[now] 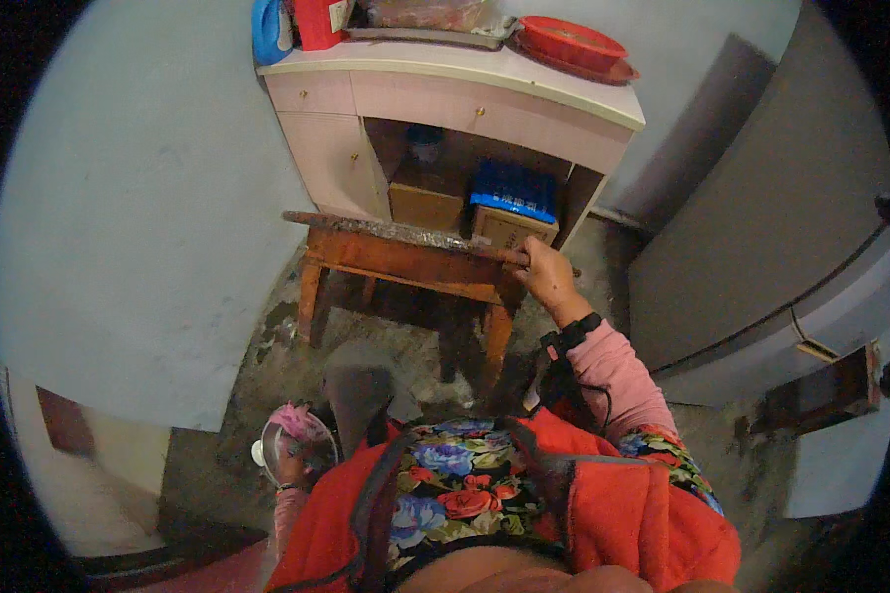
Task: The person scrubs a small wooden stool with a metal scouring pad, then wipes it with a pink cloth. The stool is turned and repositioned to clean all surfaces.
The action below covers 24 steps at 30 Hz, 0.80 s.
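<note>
Wooden table dead ahead of the person, its top showing nearly edge-on as if tipped — and the right hand has its fingers wrapped around the right end, a grip likely chosen to control it from one side. Down at lower left, a round, clear, lid-like thing sits at the left hand, probably kept out there to leave the table free, with a pink cloth bunched against it — whether those fingers are closed, I can't tell.
</note>
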### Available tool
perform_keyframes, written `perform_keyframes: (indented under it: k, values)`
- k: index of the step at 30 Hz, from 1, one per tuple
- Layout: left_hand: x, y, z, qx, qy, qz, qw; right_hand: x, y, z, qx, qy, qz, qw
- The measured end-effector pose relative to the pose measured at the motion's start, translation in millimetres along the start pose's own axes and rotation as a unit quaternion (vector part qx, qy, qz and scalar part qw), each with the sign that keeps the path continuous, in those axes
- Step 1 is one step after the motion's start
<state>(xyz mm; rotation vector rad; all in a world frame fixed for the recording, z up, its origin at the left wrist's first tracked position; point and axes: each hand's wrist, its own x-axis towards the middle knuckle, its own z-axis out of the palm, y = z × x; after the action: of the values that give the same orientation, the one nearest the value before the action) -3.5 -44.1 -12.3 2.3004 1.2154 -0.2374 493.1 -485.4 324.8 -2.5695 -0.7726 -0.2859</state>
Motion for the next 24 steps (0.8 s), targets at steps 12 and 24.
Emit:
perform_keyframes:
  k: [12,24]
  values:
    - [56,192,-255,-0.520,0.128,0.144,0.832,-4,-34,-37,0.033,0.019,-0.071,0.997]
    - [-145,605,-202,-0.123,0.074,0.661,0.736,-7,-100,-31,0.737,0.086,0.015,0.670]
